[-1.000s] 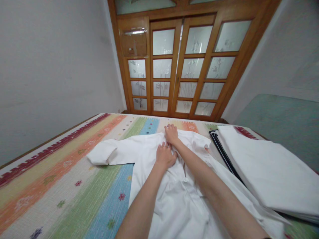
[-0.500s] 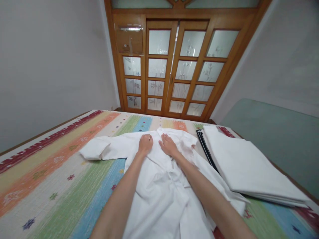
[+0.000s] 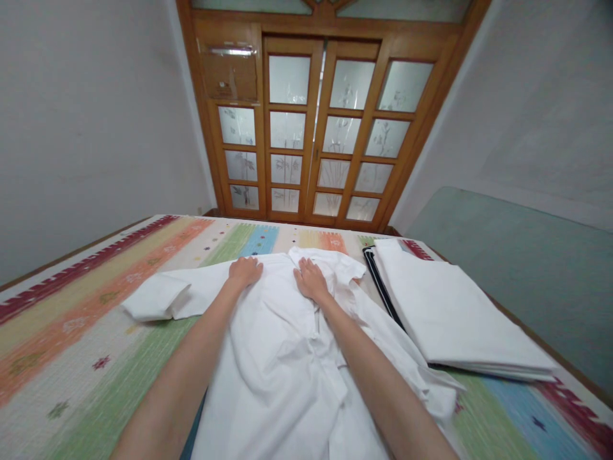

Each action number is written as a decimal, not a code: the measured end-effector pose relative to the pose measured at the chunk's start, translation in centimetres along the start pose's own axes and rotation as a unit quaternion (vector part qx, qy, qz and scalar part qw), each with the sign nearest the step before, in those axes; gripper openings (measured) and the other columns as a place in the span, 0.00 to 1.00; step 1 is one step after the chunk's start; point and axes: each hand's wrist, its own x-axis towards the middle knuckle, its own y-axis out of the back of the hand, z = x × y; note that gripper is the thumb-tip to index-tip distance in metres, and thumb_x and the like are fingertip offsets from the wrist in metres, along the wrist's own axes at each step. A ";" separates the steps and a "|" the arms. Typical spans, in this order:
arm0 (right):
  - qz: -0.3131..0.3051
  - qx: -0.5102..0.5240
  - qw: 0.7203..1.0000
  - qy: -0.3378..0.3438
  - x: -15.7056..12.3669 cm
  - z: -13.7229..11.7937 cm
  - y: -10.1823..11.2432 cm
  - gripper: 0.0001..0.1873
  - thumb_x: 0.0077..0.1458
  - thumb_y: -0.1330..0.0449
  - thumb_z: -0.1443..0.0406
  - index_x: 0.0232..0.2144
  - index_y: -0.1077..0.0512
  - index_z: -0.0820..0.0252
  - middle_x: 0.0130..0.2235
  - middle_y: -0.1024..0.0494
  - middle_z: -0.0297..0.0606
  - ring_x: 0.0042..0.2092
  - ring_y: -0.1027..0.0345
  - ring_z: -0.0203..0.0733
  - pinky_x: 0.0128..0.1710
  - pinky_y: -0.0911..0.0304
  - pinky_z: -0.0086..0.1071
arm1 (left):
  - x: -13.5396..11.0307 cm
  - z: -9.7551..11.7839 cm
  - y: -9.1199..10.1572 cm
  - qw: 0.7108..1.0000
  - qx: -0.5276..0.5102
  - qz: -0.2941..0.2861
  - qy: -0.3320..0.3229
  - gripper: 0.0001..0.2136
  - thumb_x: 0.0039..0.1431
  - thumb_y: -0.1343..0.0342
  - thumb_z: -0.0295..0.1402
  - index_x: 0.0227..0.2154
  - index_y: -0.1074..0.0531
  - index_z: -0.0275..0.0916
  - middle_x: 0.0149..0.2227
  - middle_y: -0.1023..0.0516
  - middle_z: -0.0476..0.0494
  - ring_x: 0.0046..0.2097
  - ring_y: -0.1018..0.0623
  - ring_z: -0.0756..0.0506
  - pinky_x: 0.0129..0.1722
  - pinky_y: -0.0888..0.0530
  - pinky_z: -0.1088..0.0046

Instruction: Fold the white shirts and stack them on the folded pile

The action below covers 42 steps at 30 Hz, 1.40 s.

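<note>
A white long-sleeved shirt [image 3: 272,358] lies spread on a striped cloth, its collar end away from me and its lower part wrinkled. My left hand [image 3: 246,271] rests on the shoulder at the left, fingers stretched out over the fabric. Near the collar, my right hand [image 3: 310,279] presses flat on the shirt with its fingers apart. One sleeve [image 3: 156,297] reaches out to the left with its end turned over. The other sleeve [image 3: 431,380] runs down the right side, partly hidden by my right forearm.
Folded white clothes [image 3: 460,319] are stacked to the right, beside a black folded piece with white edging [image 3: 380,281]. Beneath everything is the multicoloured striped cloth [image 3: 71,377]. A green-grey panel [image 3: 517,268] stands along the right edge. Wooden doors with glass panes [image 3: 306,128] close off the far end.
My left hand has slid left from near the collar to the shoulder, its curled fingers now stretched out. My right hand stays by the collar. The whole view has shifted slightly.
</note>
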 end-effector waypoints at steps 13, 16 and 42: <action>0.111 0.029 0.993 -0.021 -0.2 0.2 0.6 0.16 0.59 0.49 0.68 0.47 0.28 0.64 0.48 0.24 0.47 0.51 0.36 0.47 0.54 0.44 0.37 | 5.0 4.0 -1.7 0.992 -0.115 0.040 -0.034 0.21 0.57 0.51 0.25 0.54 0.29 0.35 0.53 0.23 0.33 0.56 0.26 0.40 0.55 0.32 0.65; 0.120 0.023 0.992 -0.029 -0.3 0.1 0.7 0.14 0.59 0.48 0.67 0.45 0.29 0.63 0.48 0.25 0.46 0.51 0.37 0.48 0.52 0.44 0.38 | 6.6 6.4 -2.2 0.982 -0.168 0.042 -0.077 0.21 0.61 0.56 0.26 0.56 0.30 0.36 0.52 0.21 0.39 0.54 0.25 0.45 0.54 0.32 0.71; 0.119 0.026 0.988 -0.098 0.3 0.8 0.8 0.19 0.57 0.54 0.75 0.43 0.26 0.70 0.47 0.23 0.52 0.50 0.32 0.49 0.53 0.42 0.37 | 4.3 9.6 -2.9 0.977 -0.060 0.191 -0.078 0.18 0.68 0.63 0.32 0.51 0.32 0.34 0.50 0.27 0.32 0.54 0.30 0.39 0.54 0.35 0.64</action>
